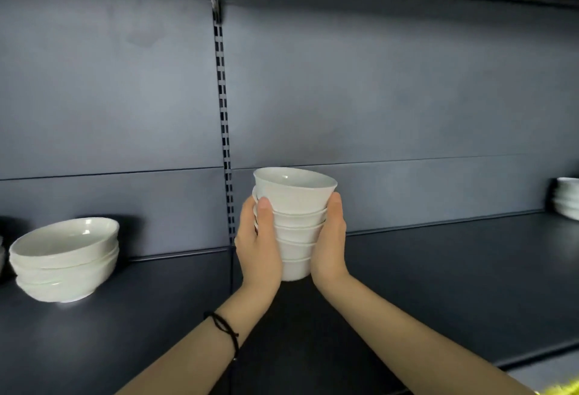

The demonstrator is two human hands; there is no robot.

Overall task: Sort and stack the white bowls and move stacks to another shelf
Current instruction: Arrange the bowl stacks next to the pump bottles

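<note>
Dark matte shelf, metal by the look, two boards butted at a seam in line with the slotted upright on the back panel. Left board: stack of wide white bowls, nested a bit unevenly, set near the back. Something pale at the far left edge, cropped, can't ID. Right board: another white stack at the far right against the back panel, partly out of frame. Stack of small bowls sits at or just above the seam area; base contact with the shelf unclear.
</note>
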